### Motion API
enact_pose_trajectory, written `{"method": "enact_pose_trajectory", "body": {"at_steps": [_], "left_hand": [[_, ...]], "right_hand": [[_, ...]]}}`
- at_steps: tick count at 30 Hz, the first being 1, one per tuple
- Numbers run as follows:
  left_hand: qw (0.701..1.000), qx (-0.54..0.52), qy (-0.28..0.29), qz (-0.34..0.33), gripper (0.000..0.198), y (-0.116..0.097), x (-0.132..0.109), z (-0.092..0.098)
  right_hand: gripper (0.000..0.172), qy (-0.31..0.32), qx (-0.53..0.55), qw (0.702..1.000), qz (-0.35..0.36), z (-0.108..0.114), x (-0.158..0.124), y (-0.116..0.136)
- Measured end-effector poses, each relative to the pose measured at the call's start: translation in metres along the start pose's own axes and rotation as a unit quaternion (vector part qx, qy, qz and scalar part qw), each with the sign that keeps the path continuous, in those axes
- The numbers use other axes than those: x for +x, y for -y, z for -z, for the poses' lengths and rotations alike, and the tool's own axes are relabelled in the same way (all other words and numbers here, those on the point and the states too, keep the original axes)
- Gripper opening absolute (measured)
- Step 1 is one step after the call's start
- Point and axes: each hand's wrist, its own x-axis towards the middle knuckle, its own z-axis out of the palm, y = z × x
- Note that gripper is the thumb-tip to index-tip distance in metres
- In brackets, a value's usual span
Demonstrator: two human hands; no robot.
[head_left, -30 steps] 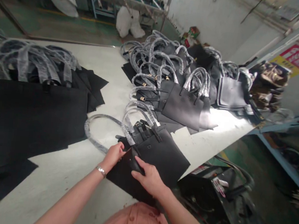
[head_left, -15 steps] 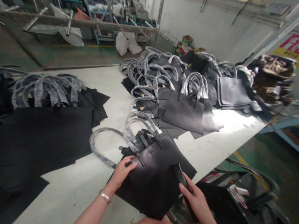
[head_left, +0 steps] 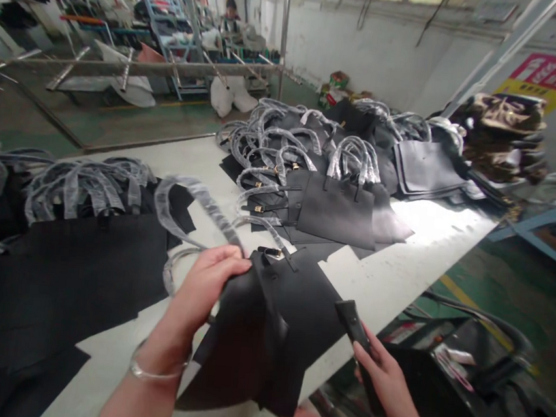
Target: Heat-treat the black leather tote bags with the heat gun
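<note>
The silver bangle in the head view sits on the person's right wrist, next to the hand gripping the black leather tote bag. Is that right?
No: the silver bangle sits on the left wrist, not the right, as the head view shows. That left hand grips the black leather tote bag.

Right now the black tote bag (head_left: pixel 265 345) fills the gap between the left hand (head_left: pixel 207 280) and the right hand (head_left: pixel 384 376), with a black strap (head_left: pixel 351 322) poking up by the right one. Past the bag, a strip of white work table (head_left: pixel 388 291) gives room until the heap of black bags (head_left: pixel 337 207) blocks the way. Over on the left, a plastic-wrapped handle (head_left: pixel 194 204) arcs across, and stacked black panels (head_left: pixel 70 267) crowd in.
</note>
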Motion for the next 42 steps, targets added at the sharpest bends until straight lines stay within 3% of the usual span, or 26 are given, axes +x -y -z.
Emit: {"method": "enact_pose_trajectory", "body": {"at_steps": [3, 5, 8, 10, 13, 16, 21, 24, 27, 34, 42], "left_hand": [[0.972, 0.232, 0.013, -0.044, 0.021, -0.001, 0.019, -0.059], [0.943, 0.328, 0.025, -0.05, 0.023, 0.015, 0.032, -0.103], [0.944, 0.304, 0.092, -0.085, 0.038, 0.063, 0.04, -0.152], [0.942, 0.283, 0.13, -0.123, 0.037, 0.104, 0.036, -0.167], [0.933, 0.313, 0.138, -0.115, 0.026, 0.16, 0.026, -0.164], [0.922, 0.368, 0.09, -0.084, 0.026, 0.189, 0.025, -0.146], [0.9, 0.429, -0.035, -0.071, 0.032, 0.199, 0.041, -0.126], [0.889, 0.457, -0.007, -0.028, 0.027, 0.209, 0.049, -0.12], [0.895, 0.444, 0.026, -0.044, 0.022, 0.224, 0.051, -0.115], [0.912, 0.407, 0.023, -0.048, 0.025, 0.235, 0.056, -0.113], [0.944, 0.318, 0.068, -0.06, 0.028, 0.238, 0.059, -0.098]], "right_hand": [[0.09, -0.006, 0.019, 1.0, -0.013, 0.009, 0.001, 0.008], [0.092, -0.031, 0.02, 0.999, -0.012, 0.017, 0.003, 0.015], [0.09, -0.067, 0.01, 0.998, -0.01, 0.033, 0.006, 0.022], [0.089, -0.089, 0.0, 0.996, -0.01, 0.043, 0.009, 0.024], [0.088, -0.088, -0.007, 0.996, -0.011, 0.049, 0.014, 0.024], [0.085, -0.029, -0.012, 0.999, -0.02, 0.039, 0.02, 0.025], [0.076, 0.077, -0.032, 0.996, -0.026, -0.002, 0.031, 0.027], [0.072, 0.124, -0.052, 0.991, -0.03, -0.026, 0.039, 0.029], [0.068, 0.16, -0.072, 0.984, -0.036, -0.047, 0.047, 0.033], [0.056, 0.203, -0.11, 0.972, -0.051, -0.09, 0.066, 0.05], [0.05, 0.208, -0.183, 0.96, -0.046, -0.11, 0.068, 0.065]]}}
